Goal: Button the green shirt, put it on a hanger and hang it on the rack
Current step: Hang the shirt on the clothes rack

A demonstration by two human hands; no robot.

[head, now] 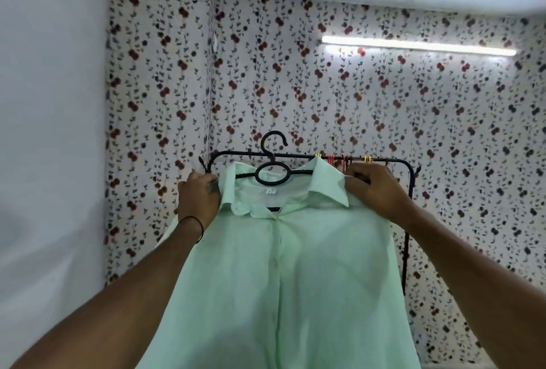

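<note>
The pale green shirt (283,274) hangs in front of me, its front placket closed down the middle. A black plastic hanger (270,173) sits inside the collar, its hook rising just above the black rack bar (242,154); I cannot tell whether the hook rests on the bar. My left hand (196,198) grips the shirt's left shoulder beside the collar. My right hand (373,188) pinches the right shoulder at the collar tip. The lower part of the hanger is hidden under the fabric.
The rack's right post (409,221) runs down behind my right arm. Several coloured clips (342,159) hang on the bar at right. Floral wallpaper covers the wall behind, with a lit tube lamp (416,46) high up and a white panel (50,132) at left.
</note>
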